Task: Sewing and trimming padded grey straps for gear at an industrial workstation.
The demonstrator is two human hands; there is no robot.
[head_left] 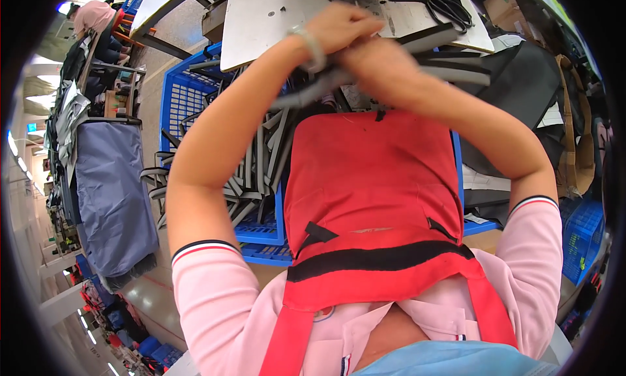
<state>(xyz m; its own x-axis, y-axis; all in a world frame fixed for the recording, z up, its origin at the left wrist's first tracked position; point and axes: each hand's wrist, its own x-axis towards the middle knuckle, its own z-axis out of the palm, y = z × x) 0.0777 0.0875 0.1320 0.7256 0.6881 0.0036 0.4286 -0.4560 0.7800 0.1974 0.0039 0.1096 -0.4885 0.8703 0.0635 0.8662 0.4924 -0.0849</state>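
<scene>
My left hand (342,27), with a pale bracelet at its wrist, is raised at the table's near edge with its fingers bent together. What they pinch, if anything, is hidden. My right hand (385,63) is crossed close against it, blurred by motion and closed around grey-and-black fabric strips (453,64). Some of these stick out to the right of the hand. A blurred grey strip (313,90) hangs out to the left, below the bracelet. Many similar strips (251,154) lie heaped in a blue plastic crate (176,102) beside my red apron (375,174).
Black-handled scissors (447,8) rest on the white worktable (257,24) ahead. Dark sheet material (521,83) and a cardboard box (577,135) stand at the right, above another blue crate (580,236). A grey-blue cloth cover (111,193) is at the left. A person (98,24) sits far left.
</scene>
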